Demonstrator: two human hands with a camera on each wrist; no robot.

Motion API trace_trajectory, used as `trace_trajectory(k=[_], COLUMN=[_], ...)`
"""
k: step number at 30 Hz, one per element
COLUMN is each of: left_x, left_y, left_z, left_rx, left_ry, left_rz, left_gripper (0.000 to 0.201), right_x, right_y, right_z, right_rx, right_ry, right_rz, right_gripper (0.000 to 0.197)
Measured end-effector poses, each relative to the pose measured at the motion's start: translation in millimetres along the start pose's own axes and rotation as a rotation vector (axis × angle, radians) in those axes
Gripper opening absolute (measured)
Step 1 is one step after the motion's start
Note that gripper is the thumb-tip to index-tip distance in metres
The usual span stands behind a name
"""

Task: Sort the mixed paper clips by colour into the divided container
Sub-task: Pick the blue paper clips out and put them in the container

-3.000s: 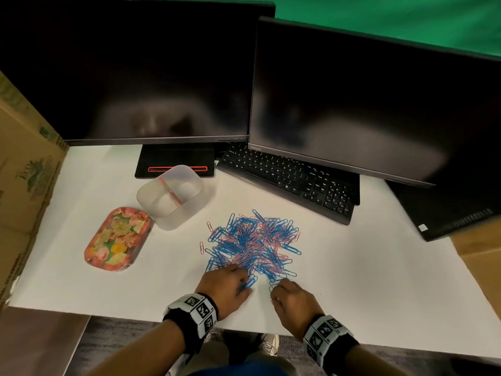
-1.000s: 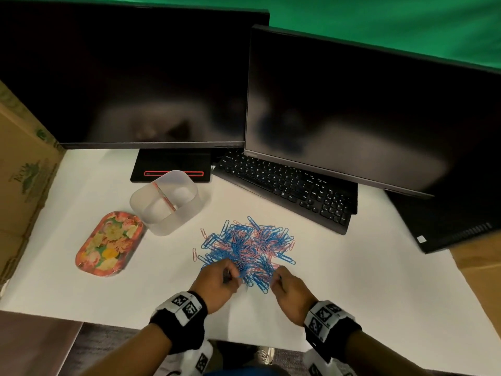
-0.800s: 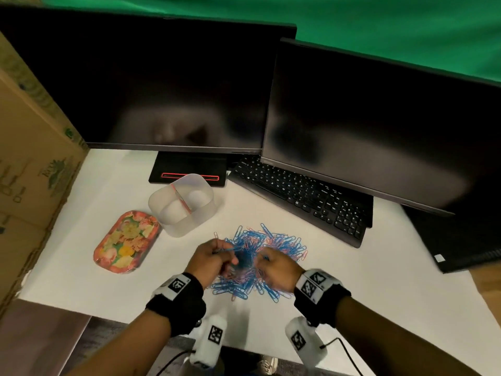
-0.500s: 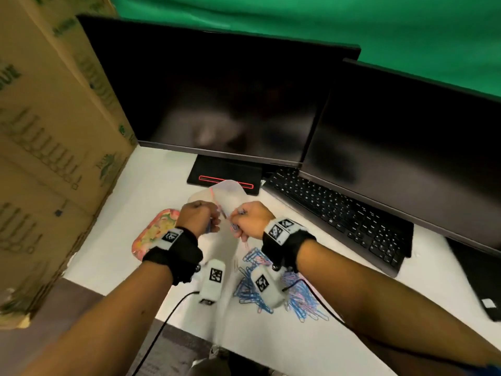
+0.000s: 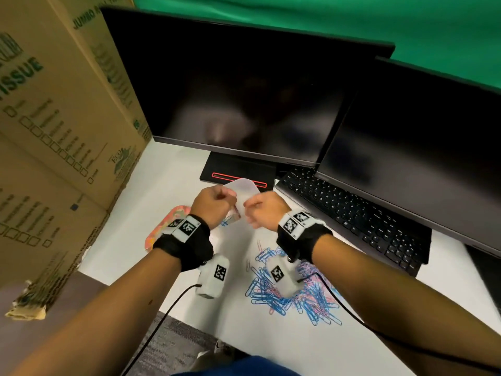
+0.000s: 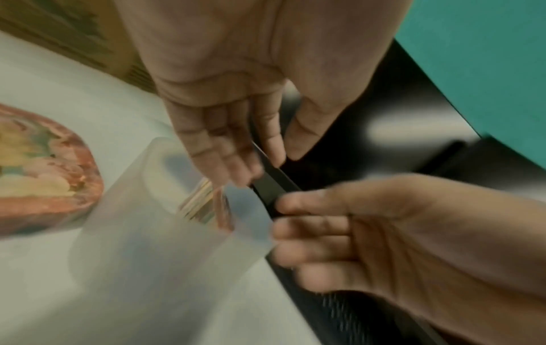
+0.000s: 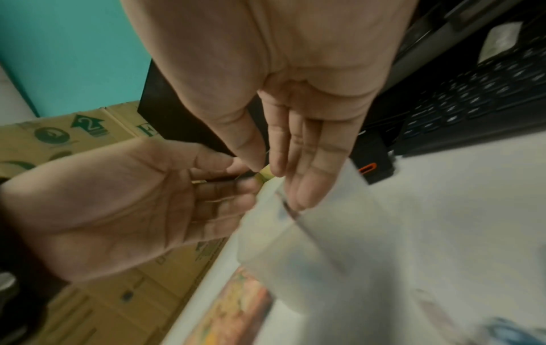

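Two hands hang together above one frosted, translucent divided container, which stands on the white table at about 12 o'clock from the wrists, just in front of the left monitor's stand; its walls are rounded and cloudy, and one thin reddish divider splits it into two compartments; what lies inside is too blurred to tell. The left hand has its fingers pointing down over the container's rim, forefinger and thumb close together; whether a clip is pinched between them cannot be told. The right hand has thumb and forefinger tips nearly touching over the same rim, the other fingers straight; whether they grip anything cannot be told either. One pile of paper clips, too many to count, lies spread flat at 5 o'clock from the container, under the right forearm; most are blue, with thinner pink ones mixed through; one blue clip lies apart just below the left wrist. One oval floral tin lid, pink and yellow, sits at 8 o'clock from the container, partly behind the left wristband. Two dark monitors stand at 12 and 2 o'clock; one black keyboard runs under the right one; cardboard boxes are stacked at 9 o'clock.
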State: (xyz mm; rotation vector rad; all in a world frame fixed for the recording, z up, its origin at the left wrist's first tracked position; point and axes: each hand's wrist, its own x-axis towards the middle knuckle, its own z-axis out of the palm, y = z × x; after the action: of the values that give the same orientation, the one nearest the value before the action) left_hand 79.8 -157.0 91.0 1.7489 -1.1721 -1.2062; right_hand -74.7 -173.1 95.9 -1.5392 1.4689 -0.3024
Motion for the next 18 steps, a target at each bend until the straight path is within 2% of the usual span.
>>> trace_trajectory(k=[3,7,9,11,14,18], left_x=[-19.3,-53.8,-64.7,-71.4,-82.1,-87.5], left_y=[-23.0,-56.2,-70.2,-78.1,-83.4,-89.0], left_z=[14.8,36.1,46.4,56.6,72.6,86.0], left_rx=[0.249,0.511,0.605,0.702,0.882,0.945], left_ry=[-0.146,-0.299,-0.337,-0.339,-0.379,-0.412], left_rz=[0.143,0.206,0.174,0.087,0.009,0.015], left_gripper=[0.012,0.018,0.017,0.012,0.043,0.035], right_x=[-38.7,-93.0,-111.4,-125.0,-134.3,-131.7], right_y=[43.5,112.0,138.9,151.6,156.7,158.8], right_z=[-7.7,7.3,21.8,34.8,49.2,57.6], right_rx=[-0.087,-0.209,-0.284,-0.373,-0.527,-0.543], right_ry=[0.066,-0.033,-0.071,-0.088,-0.073,-0.026], right_rz=[0.029,0.001,-0.027,-0.056,-0.129,-0.136], right_gripper=[0.018,0.014,0.012,0.014,0.036,0.037])
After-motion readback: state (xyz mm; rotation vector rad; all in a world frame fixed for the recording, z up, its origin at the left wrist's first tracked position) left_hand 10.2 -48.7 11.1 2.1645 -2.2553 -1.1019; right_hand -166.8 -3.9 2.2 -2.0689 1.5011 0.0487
